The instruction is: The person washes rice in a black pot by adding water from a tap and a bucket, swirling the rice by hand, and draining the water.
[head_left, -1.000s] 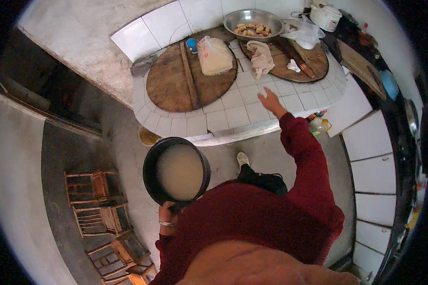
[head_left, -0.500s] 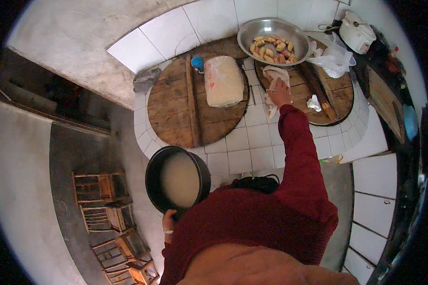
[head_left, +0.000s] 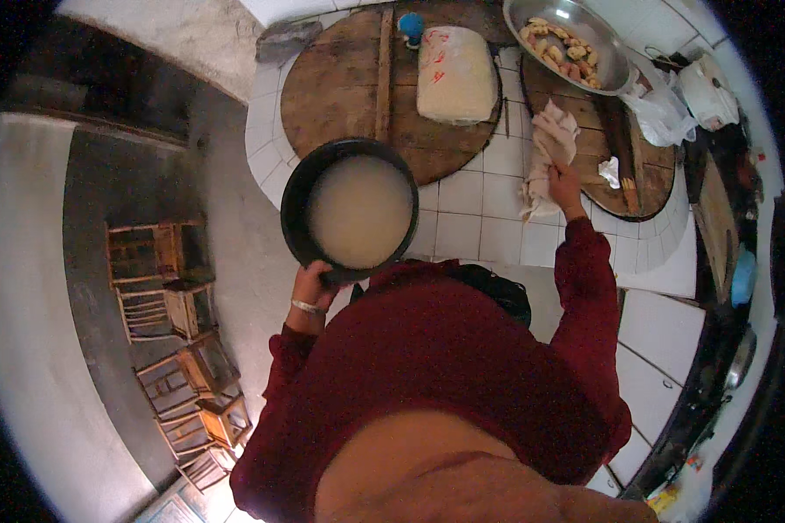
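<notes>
My left hand [head_left: 312,288] grips the near rim of a dark round pot [head_left: 297,218], held in front of my body by the counter's edge. Inside the pot is a pale, cloudy filling [head_left: 363,213]; whether it is liquid or grain under water I cannot make out. A crumpled, pale pink cloth [head_left: 553,139] lies partly on the right wooden lid [head_left: 654,179] and partly on the tiles. My right hand [head_left: 565,186] has its fingers closed on the near part of this cloth.
A filled plastic bag [head_left: 456,78] and a blue item [head_left: 411,26] sit on the left wooden lid [head_left: 331,96]. Behind the cloth stands a metal basin [head_left: 615,74] of tubers, beside a white plastic bag [head_left: 663,113] and a white cooker [head_left: 708,91]. Wooden chairs [head_left: 183,305] line the left.
My right hand has drawn back toward me and now grasps the cloth it was resting on. My left hand still holds the pot, and the view has shifted.
</notes>
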Demonstrator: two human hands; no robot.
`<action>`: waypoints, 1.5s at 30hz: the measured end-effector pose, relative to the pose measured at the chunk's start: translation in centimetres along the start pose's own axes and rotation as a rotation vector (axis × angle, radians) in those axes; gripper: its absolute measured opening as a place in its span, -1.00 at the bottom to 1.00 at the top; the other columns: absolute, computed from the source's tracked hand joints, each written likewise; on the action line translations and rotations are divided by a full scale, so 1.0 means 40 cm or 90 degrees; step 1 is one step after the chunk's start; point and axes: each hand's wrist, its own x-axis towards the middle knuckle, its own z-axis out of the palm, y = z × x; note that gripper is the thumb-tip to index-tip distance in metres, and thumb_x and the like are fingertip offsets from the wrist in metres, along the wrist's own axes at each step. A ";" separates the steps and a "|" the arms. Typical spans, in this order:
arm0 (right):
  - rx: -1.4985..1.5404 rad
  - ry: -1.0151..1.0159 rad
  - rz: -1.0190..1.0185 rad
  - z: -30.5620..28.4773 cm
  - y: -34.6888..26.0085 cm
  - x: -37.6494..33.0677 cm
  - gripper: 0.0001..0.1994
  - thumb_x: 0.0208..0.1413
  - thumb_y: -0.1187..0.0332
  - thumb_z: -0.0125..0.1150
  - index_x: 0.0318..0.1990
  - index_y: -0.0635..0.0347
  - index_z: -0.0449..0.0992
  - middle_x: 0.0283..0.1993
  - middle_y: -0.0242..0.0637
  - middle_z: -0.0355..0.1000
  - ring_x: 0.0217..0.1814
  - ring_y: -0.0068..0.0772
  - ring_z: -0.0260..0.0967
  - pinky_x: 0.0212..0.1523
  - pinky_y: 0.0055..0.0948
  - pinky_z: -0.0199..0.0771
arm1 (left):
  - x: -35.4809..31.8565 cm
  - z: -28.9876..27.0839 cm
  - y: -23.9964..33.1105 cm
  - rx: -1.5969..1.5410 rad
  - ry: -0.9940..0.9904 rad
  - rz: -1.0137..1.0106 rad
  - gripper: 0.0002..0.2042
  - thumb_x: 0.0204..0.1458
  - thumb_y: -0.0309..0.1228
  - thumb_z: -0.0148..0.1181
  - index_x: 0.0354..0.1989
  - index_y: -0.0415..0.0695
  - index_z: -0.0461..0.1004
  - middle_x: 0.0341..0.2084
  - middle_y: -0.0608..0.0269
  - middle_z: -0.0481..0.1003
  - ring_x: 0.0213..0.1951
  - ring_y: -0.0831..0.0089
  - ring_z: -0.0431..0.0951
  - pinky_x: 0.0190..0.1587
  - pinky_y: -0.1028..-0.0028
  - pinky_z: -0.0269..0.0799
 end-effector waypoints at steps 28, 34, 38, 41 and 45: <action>-0.387 -0.191 0.106 0.086 -0.242 -0.223 -0.18 -0.13 0.06 0.14 0.22 0.32 -0.06 0.30 0.14 -0.17 0.33 0.15 -0.22 0.18 0.06 -0.03 | 0.265 -0.084 0.142 -0.106 -0.134 0.055 -0.53 -0.20 -0.59 -0.03 0.01 -0.33 0.18 -0.08 -0.12 0.30 -0.12 -0.10 0.39 -0.22 -0.15 0.42; -0.319 -0.123 0.047 0.100 -0.175 -0.235 -0.17 -0.22 0.11 0.13 0.20 0.36 -0.05 0.25 0.16 -0.12 0.30 0.20 -0.19 0.20 0.00 -0.03 | 0.362 -0.061 0.191 -0.087 -0.118 0.046 -0.54 -0.17 -0.60 -0.07 0.01 -0.38 0.17 -0.09 -0.16 0.30 -0.08 -0.14 0.35 -0.17 -0.14 0.41; -0.347 -0.095 0.086 0.106 -0.168 -0.236 -0.20 -0.17 0.12 0.08 0.20 0.37 -0.06 0.28 0.14 -0.16 0.32 0.16 -0.23 0.23 -0.02 -0.09 | 0.491 -0.097 0.190 -0.116 -0.182 -0.010 -0.56 -0.12 -0.56 -0.09 0.02 -0.39 0.16 -0.04 -0.16 0.28 -0.06 -0.14 0.33 -0.07 -0.16 0.34; -0.369 -0.059 0.164 0.119 -0.193 -0.253 -0.22 -0.11 0.09 0.02 0.23 0.32 -0.08 0.30 0.10 -0.20 0.35 0.14 -0.30 0.27 -0.03 -0.19 | 0.545 -0.045 0.216 -0.080 -0.176 -0.004 -0.57 -0.08 -0.55 -0.13 0.05 -0.38 0.16 -0.03 -0.16 0.29 -0.04 -0.12 0.32 -0.07 -0.16 0.32; -0.376 -0.070 0.224 0.115 -0.205 -0.253 -0.23 -0.06 0.04 -0.06 0.24 0.30 -0.11 0.32 0.07 -0.23 0.38 0.10 -0.35 0.30 -0.04 -0.26 | 0.594 -0.024 0.235 -0.054 -0.182 0.032 -0.56 -0.17 -0.59 -0.12 0.00 -0.39 0.19 -0.04 -0.16 0.28 -0.02 -0.18 0.29 -0.08 -0.25 0.28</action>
